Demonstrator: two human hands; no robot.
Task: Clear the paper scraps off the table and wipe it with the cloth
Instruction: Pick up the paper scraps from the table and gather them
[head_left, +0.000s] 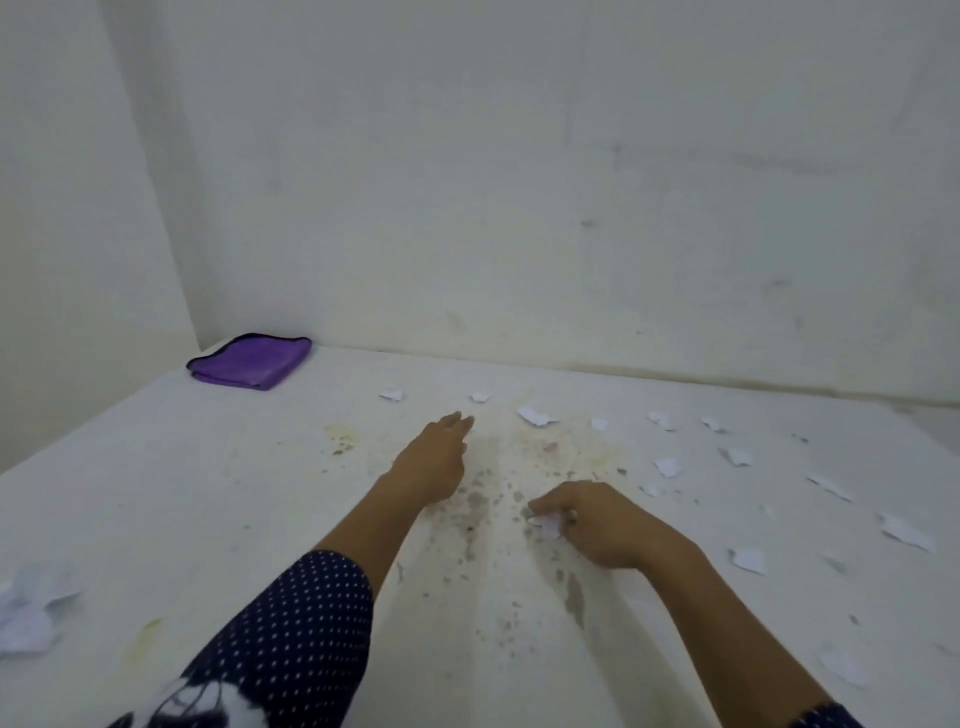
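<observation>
We look down at a white table (208, 493) pushed into a corner of white wall (519, 182), its middle marked with brown and grey stains (483, 499). Our left hand (434, 457) stretches forward over the stained patch, fingers straight and close together, holding nothing; we cannot tell whether it touches the surface. A dark blue sleeve (291, 623) with white dots covers that arm above the elbow. Our right hand (597, 519) sits nearer to us, just right of the stains, fingers curled and pinching one small white paper scrap (546, 524) against the table. More paper scraps (535, 417) lie scattered across the far middle and the right side of the table, well apart from one another. A crumpled heap of scraps (31, 608) sits at the near left edge. The purple cloth (252, 359) lies folded in the far left corner, close to the wall and well away from both hands.
</observation>
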